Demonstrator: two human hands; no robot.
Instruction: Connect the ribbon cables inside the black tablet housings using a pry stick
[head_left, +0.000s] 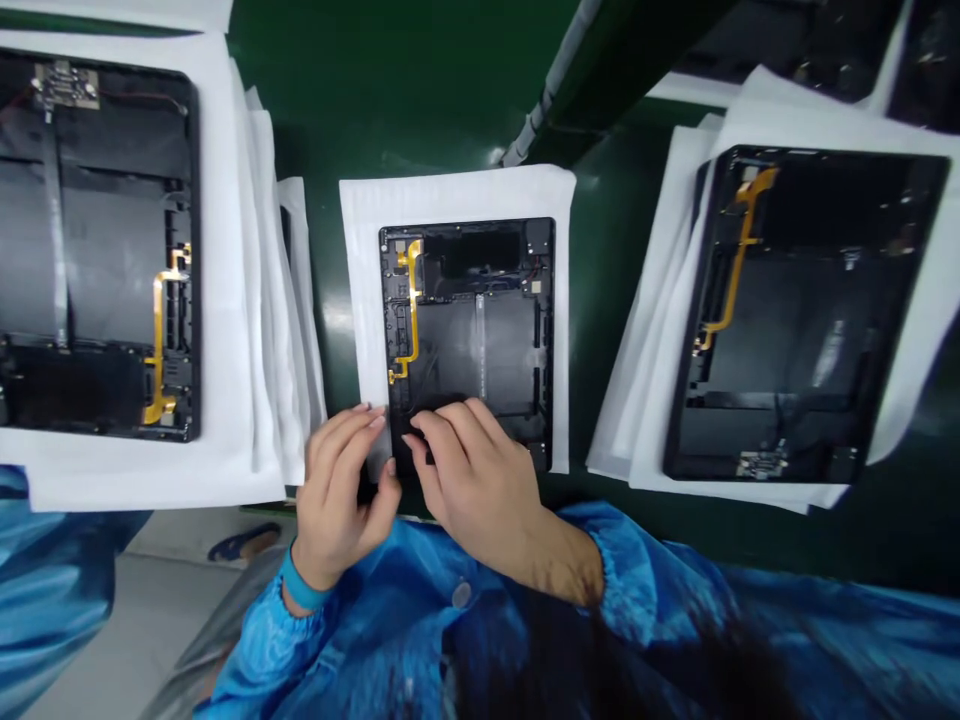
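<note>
In front of me lies a black tablet housing (450, 330), its inside facing up, on a white foam sheet (360, 260). An orange flex cable (413, 310) runs down its left side, and a grey strip (481, 345) crosses the middle. My left hand (337, 495) is at the lower left edge, thumb and fingers apart, fingertips near or against the rim. Over the lower left part of the housing, my right hand (480, 480) has thumb and index finger closed in a pinch. What lies between them is too small to make out, and this hand covers much of the lower edge.
Foam sheets stacked at left (232, 300) carry another tablet housing (112, 270). A similar housing (810, 320) lies on the stack at right. A cable-lined bar (547, 100) crosses the green table (390, 90) behind. A person's blue sleeve (52, 580) shows at lower left.
</note>
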